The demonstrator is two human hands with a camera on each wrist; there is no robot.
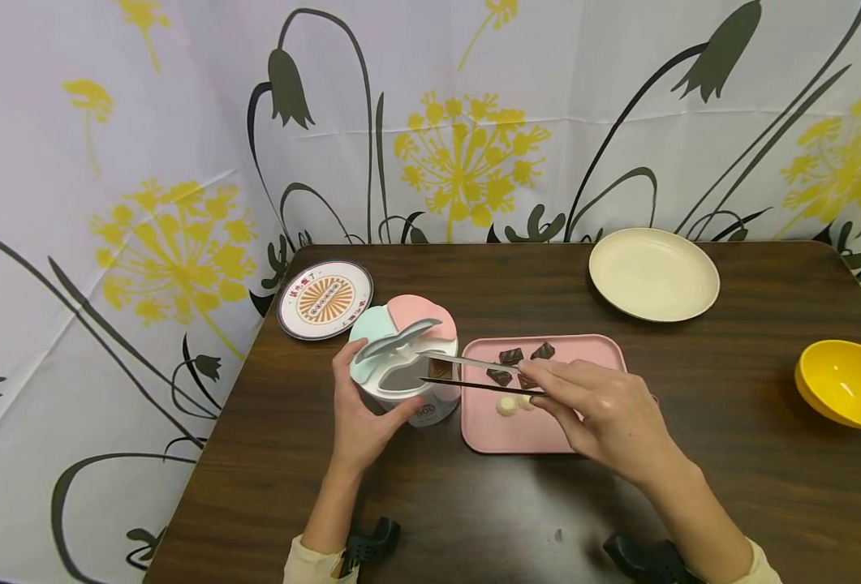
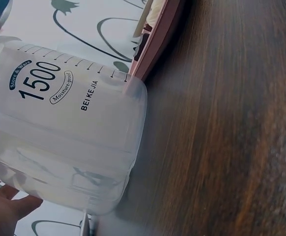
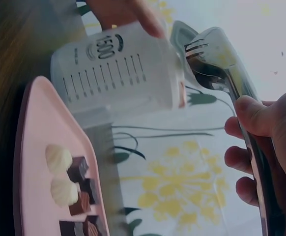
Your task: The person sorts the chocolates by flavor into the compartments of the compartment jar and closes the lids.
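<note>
My left hand [image 1: 363, 426] grips a clear plastic storage container [image 2: 79, 113] marked 1500, thumb and fingers spread round its upper part. Its lid [image 1: 421, 315] has mint and pink sections, and a grey flap [image 1: 398, 339] stands raised over the opening. My right hand [image 1: 609, 410] holds metal serving tongs [image 3: 241, 105], one end fork-shaped, the other spoon-like. Their tips reach over the opening. A brown piece, seemingly chocolate [image 1: 441, 370], shows between the tong arms in the head view; whether they pinch it I cannot tell.
A pink tray [image 1: 488, 434] right of the container carries several dark chocolates [image 1: 510, 357] and white swirled pieces [image 3: 63, 191]. A printed plate [image 1: 325, 300] lies at back left, a cream plate [image 1: 654, 274] at back right. The yellow bowl [image 1: 846, 385] stands far right.
</note>
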